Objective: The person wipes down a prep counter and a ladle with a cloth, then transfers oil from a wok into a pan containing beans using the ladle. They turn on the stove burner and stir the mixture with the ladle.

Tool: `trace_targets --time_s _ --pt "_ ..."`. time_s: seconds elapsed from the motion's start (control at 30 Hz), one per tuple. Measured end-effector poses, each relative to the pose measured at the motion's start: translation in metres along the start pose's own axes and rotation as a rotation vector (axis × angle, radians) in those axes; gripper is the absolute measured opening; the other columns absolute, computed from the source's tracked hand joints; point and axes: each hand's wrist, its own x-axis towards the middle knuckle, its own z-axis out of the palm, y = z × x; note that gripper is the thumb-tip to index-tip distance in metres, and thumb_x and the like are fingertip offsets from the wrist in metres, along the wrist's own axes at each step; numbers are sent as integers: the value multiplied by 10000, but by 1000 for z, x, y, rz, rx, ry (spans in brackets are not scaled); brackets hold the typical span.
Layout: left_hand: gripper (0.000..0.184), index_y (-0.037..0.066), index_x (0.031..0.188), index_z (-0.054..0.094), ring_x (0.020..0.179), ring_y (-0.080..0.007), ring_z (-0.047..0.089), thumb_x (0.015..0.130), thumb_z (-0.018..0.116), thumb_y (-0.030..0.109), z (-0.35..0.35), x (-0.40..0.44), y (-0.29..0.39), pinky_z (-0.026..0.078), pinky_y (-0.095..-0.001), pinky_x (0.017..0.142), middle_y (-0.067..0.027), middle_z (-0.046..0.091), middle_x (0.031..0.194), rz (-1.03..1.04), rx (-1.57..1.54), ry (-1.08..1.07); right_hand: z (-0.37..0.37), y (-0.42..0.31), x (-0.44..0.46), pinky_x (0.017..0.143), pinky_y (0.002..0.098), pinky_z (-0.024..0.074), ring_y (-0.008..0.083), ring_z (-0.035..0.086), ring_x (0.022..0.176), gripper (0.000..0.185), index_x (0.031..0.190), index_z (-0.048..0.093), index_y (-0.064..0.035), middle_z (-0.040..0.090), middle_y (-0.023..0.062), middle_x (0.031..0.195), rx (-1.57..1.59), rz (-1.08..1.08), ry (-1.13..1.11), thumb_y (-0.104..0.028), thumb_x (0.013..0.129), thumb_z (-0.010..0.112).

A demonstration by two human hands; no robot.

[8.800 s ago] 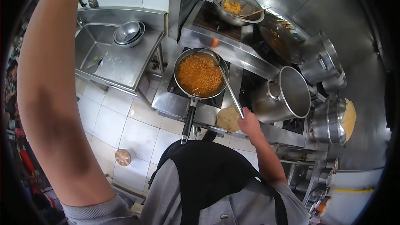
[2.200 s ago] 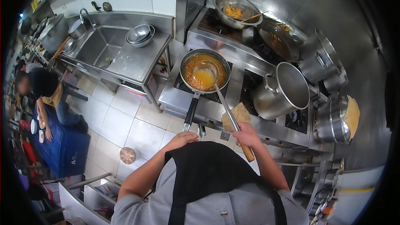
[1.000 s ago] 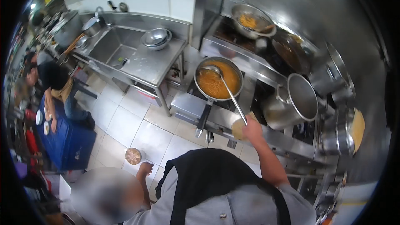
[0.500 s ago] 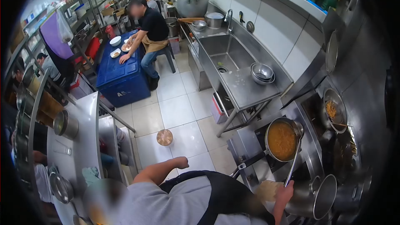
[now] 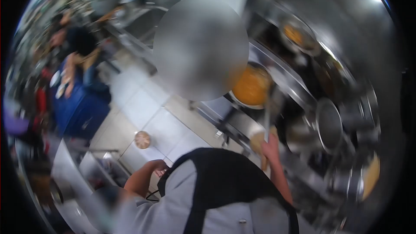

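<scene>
Head view swings back toward the stove (image 5: pixel 243 123) since the earlier frame; the pan (image 5: pixel 250 106) rests on it. Right hand (image 5: pixel 271 148) grips the ladle (image 5: pixel 267 119) on the pan's near side. Left hand (image 5: pixel 158 165) is well apart from the pan; blur prevents telling whether its fingers curl.

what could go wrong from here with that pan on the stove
The orange food spreads wide in the pan, so moving the ladle in the right hand might slop some over. The left hand is off the pan, which could slide if pushed. The round container on the floor might get kicked.
</scene>
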Motion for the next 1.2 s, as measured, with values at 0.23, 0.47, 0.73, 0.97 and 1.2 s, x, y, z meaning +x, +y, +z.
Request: trace_targets --time_s 0.23,0.47,0.73,0.97,1.2 --pt "300 52 912 771 920 -424 718 933 591 291 -43 50 33 570 -494 828 -238 742 970 413 721 347 -47 -94 -15 476 333 483 153 523 533 133 989 571 1 527 51 710 657 617 -313 -96 911 617" --pt "294 89 1018 772 984 -414 704 936 572 287 -70 71 145 563 -495 899 -228 742 1003 507 983 382 -46 -97 -45 468 334 481 154 545 529 138 976 566 -5 532 53 729 635 608 -357 -72 876 632" --pt "339 10 1040 733 975 -328 716 994 497 247 -58 85 209 569 -445 883 -184 731 1010 1011 831 254 -42 -99 -95 689 466 544 366 672 716 247 1005 559 28 642 216 805 -34 281 -154 -125 830 644" --pt "468 49 1193 597 812 -264 659 1092 430 474 -22 -77 314 553 -423 774 -128 693 1006 628 -1040 -180 -43 -95 -126 812 568 509 496 654 895 304 1086 557 -12 679 288 901 -173 339 -174 -190 847 620" --pt "457 85 1191 596 570 -146 450 1102 422 498 -15 -89 334 381 -326 576 -47 571 800 632 -945 -261 -30 -83 -111 816 581 519 482 672 884 277 1072 559 -10 691 271 900 -325 227 -199 -169 850 608"
